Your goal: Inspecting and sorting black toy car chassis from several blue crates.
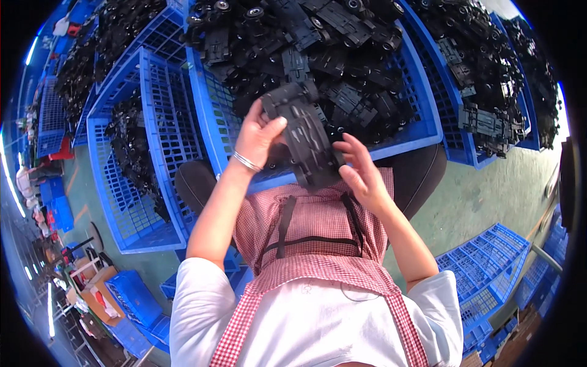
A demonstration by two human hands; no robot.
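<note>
Black plastic chassis part point(306, 137), matt, ribbed underside. Blue lattice-walled crates point(422, 113), filled with black parts point(342, 61) of the same kind. Red-and-white checked apron point(318, 244) with black straps point(286, 223). White short-sleeved shirt point(195, 306) beneath. Silver bangle point(246, 162) at left wrist. Grey-green floor point(477, 202). Black rounded stool seat point(195, 183). Further blue crates point(483, 269) at lower right, empty lattice pattern.

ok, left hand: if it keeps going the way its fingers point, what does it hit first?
The left hand already grips the black plastic part. Its fingers point up and away, so next would probably be the heap of black parts in the blue crate, though depth is unclear.
</note>
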